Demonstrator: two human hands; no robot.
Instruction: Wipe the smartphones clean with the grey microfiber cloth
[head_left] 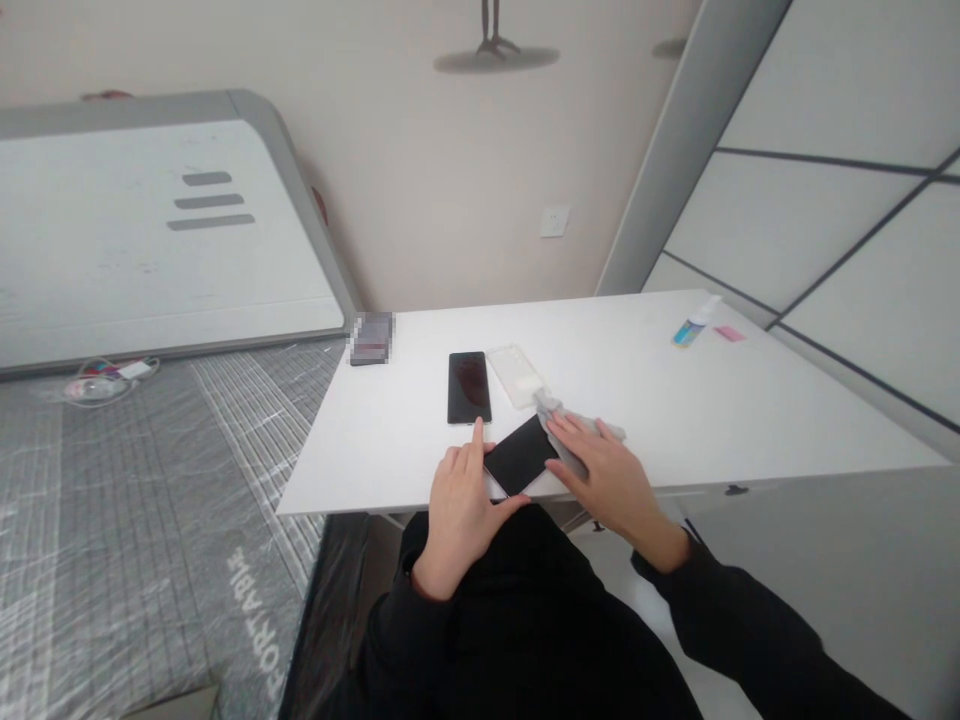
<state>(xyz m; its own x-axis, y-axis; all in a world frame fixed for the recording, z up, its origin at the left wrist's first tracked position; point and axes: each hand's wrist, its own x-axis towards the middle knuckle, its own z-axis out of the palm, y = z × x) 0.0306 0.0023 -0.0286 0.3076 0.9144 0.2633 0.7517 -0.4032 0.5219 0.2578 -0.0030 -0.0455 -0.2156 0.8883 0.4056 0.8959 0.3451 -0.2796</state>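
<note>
Near the front edge of the table, a black smartphone [520,456] lies at a slant. My left hand [463,497] grips its left end, thumb at the near edge and index finger pointing forward. A light grey cloth [574,455] is under my right hand [604,475], which presses it at the phone's right end; part of the cloth sticks out past the fingers. Just beyond lies a second dark phone [469,388], screen up, with a clear phone case [514,375] beside it.
A spray bottle [695,322] lies at the back right of the white table [390,450], beside a pink slip [730,333]. At the back left corner is a blurred dark box [371,339]. A bed's headboard [150,230] and a plastic-wrapped mattress [150,530] stand left.
</note>
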